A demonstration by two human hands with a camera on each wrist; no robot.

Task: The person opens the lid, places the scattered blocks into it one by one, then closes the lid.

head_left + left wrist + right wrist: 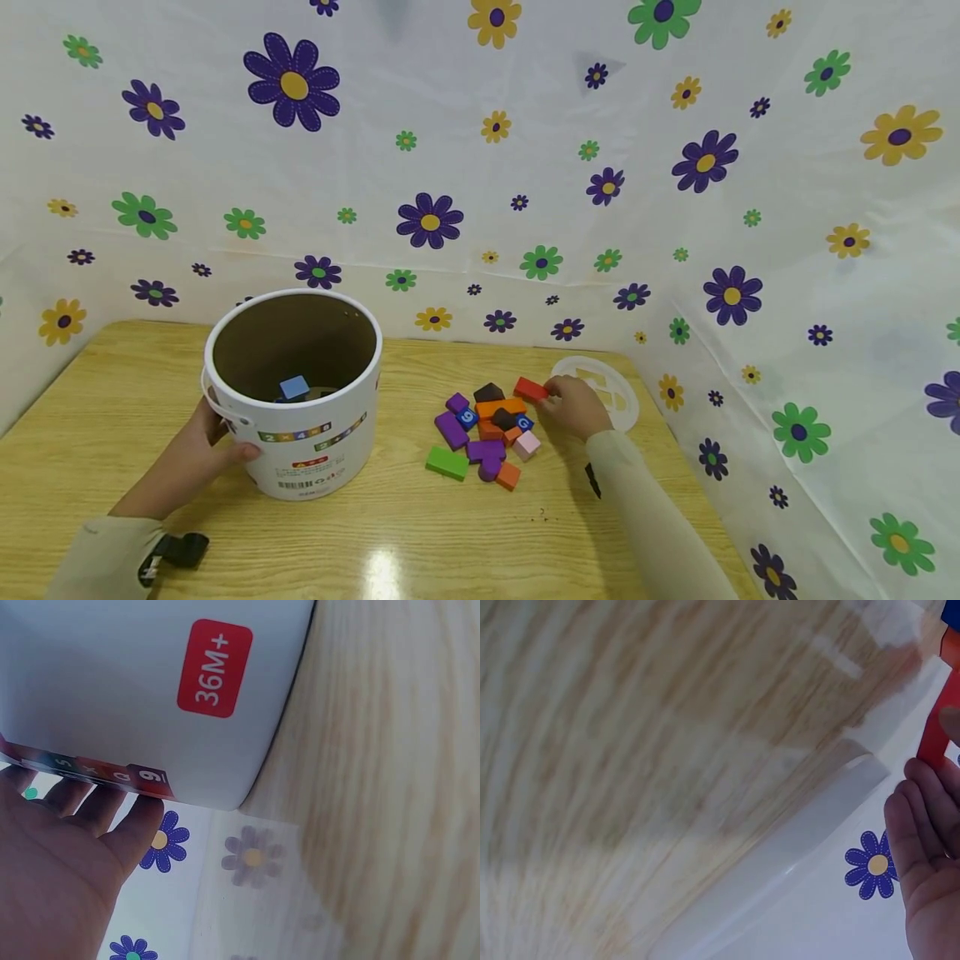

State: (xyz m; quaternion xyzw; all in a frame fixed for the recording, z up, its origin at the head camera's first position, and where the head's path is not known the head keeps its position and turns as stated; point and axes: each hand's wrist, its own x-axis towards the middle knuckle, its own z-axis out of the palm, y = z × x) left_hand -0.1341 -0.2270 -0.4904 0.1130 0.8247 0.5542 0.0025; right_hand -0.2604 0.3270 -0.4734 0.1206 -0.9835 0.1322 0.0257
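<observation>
**Left hand on bucket, right hand at red block**

I see the left hand (197, 454) grasping the white bucket (307, 433), thumb curled on its wall. The right hand (573, 406) grips a red block (531, 389) at its fingertips. The block pile (487, 433) sits just left of that hand, a white lid (622, 392) just behind it, on the wooden table (450, 533)

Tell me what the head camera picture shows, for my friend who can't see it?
A right hand touches a red block beside a pile of blocks on a wooden table. The left hand holds a white bucket.
</observation>
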